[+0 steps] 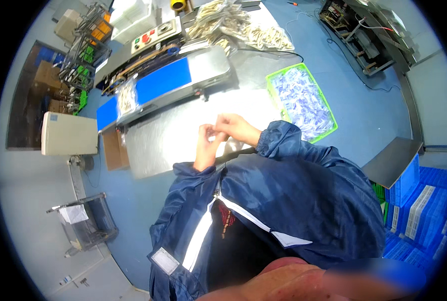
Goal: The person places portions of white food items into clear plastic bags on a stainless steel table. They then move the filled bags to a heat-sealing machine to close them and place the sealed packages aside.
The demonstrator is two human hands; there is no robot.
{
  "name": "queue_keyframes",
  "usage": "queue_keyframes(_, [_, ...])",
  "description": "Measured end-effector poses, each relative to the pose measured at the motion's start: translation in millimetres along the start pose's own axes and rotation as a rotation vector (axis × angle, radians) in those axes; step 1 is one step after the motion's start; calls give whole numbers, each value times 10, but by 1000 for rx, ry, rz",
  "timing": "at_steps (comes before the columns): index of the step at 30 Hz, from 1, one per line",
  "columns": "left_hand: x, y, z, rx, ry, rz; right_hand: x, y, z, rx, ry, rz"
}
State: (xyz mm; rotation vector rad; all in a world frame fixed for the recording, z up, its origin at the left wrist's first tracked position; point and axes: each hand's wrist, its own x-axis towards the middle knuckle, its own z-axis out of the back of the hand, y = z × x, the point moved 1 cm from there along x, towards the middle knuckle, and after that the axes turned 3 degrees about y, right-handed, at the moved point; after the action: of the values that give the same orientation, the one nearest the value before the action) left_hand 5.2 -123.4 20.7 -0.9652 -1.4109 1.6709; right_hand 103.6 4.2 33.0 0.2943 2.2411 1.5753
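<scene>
My left hand and my right hand meet over the near edge of the shiny metal table. Their fingers are bent and pressed together at the tips. Whatever lies between them, if anything, is too small or too washed out by glare to make out. To the right of my right hand stands a bright green basket, full of small white and blue packets. Beyond my hands runs a conveyor with a blue belt. A clear plastic bag of cream-coloured pieces lies on that belt.
A control panel with buttons sits behind the conveyor. Bags of cream-coloured pieces are heaped at the far end. A cardboard box stands by the table's left edge. Blue crates are stacked at right; a metal cart stands at left.
</scene>
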Motion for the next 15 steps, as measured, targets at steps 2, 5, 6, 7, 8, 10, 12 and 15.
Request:
queue_keyframes(2, [185, 82, -48, -149, 80, 103, 83, -115, 375, 15, 74, 19])
queue_keyframes(5, [411, 214, -342, -240, 126, 271, 68, -150, 916, -2, 165, 10])
queue_keyframes(6, [513, 260, -463, -177, 106, 267, 68, -148, 1085, -5, 199, 14])
queue_keyframes(7, [629, 307, -562, -78, 144, 266, 71, -179, 1201, 67, 208, -14])
queue_keyframes(8, [731, 339, -658, -13, 225, 309, 97, -173, 1317, 96, 223, 9])
queue_keyframes(10, [877, 383, -786, -40, 239, 486, 184, -177, 1564, 139, 296, -16])
queue_keyframes(12, [1064, 195, -848, -218, 97, 743, 338, 76, 1986, -24, 589, -81])
queue_keyframes(15, [784, 795, -436, 368, -17, 570, 896, 266, 3027, -264, 547, -84])
